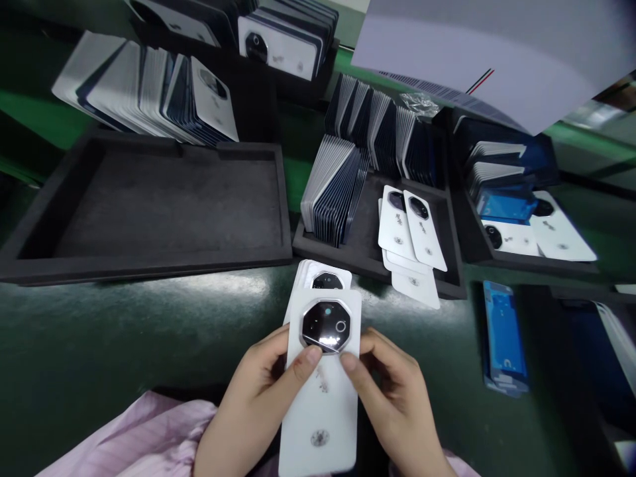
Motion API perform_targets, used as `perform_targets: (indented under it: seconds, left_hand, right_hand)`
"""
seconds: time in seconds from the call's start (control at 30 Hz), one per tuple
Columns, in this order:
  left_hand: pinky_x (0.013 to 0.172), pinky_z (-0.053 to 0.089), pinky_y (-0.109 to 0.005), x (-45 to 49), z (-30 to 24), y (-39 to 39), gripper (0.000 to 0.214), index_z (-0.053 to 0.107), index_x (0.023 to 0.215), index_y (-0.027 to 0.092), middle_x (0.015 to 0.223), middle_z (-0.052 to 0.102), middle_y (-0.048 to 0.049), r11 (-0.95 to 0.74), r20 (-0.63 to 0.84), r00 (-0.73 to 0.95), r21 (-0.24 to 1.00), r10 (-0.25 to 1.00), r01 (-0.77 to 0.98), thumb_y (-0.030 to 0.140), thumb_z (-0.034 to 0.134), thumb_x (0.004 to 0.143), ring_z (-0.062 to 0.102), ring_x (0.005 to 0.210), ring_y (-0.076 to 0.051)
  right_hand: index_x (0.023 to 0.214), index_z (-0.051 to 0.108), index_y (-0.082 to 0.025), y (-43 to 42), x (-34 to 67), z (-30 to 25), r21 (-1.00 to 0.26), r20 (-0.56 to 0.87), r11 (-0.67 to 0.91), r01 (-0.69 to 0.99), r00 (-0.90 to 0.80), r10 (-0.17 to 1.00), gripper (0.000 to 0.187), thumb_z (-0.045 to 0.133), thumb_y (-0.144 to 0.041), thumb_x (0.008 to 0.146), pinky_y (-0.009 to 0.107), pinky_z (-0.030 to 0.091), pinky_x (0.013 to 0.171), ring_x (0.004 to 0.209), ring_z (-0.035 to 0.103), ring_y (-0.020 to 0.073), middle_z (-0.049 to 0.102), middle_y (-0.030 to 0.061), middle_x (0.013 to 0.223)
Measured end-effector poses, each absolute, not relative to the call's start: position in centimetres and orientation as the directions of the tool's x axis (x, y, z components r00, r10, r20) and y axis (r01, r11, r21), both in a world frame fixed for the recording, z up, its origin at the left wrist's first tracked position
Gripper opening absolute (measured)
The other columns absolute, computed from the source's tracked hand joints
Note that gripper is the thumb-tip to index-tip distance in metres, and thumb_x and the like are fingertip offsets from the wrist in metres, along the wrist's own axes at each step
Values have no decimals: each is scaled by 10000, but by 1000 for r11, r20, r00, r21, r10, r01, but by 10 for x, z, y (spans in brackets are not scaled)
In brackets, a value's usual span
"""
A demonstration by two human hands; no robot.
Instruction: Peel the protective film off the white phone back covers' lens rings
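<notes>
Both hands hold a white phone back cover (pixel 318 404) upright near the bottom middle. It has a dark, shiny octagonal camera window (pixel 326 324) and small dark printed marks. My left hand (pixel 263 391) grips the left edge, its thumb at the lower corner of the window. On the opposite edge my right hand (pixel 395 391) is closed, with its thumb pressed just below the window and its fingers behind the cover. Directly beyond lies a small stack of similar white covers (pixel 305 273), partly hidden by the held one.
A black foam tray (pixel 163 258) is at the left. The middle tray (pixel 450 281) bears rows of covers and loose white covers (pixel 424 228). Blue film pieces (pixel 505 338) lie at the right, near another black tray (pixel 541 364). A large pale sheet (pixel 447 40) overhangs the back right.
</notes>
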State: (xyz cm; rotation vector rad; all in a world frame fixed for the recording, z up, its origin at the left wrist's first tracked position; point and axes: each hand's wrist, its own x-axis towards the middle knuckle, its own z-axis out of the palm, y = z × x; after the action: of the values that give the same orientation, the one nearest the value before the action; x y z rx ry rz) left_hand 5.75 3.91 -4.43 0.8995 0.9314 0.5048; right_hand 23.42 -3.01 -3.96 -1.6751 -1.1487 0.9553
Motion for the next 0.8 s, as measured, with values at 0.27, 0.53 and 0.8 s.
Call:
perform_targets:
  seconds: [0.27,0.53,0.8]
  left_hand:
    - [625,491,-183,60,-44,40,199,822,902,285,913,734,17,384,-359,527,921,770,66,345,656,994,625,761,-154]
    - [670,499,-228,63,-42,40,250,779,918,227,883,717,-9,403,-426,576,898,697,177,357,593,1023,639,793,-185]
    - [718,497,-246,62,-44,43,247,741,843,211,789,672,17,471,-456,518,875,724,113,403,661,976,607,792,-193]
  right_hand:
    - [1148,682,-254,-32,233,-41,-766,335,112,633,243,910,330,786,-132,859,210,500,629,784,592,111,608,2,984]
    - [1002,640,-255,-37,234,-43,-858,352,55,511,507,787,186,545,-95,1013,261,509,596,750,605,141,590,-1,873]
    - [1295,705,-294,-51,216,-31,-573,314,318,755,-157,936,315,687,-281,981,345,559,889,969,703,228,787,35,1083]
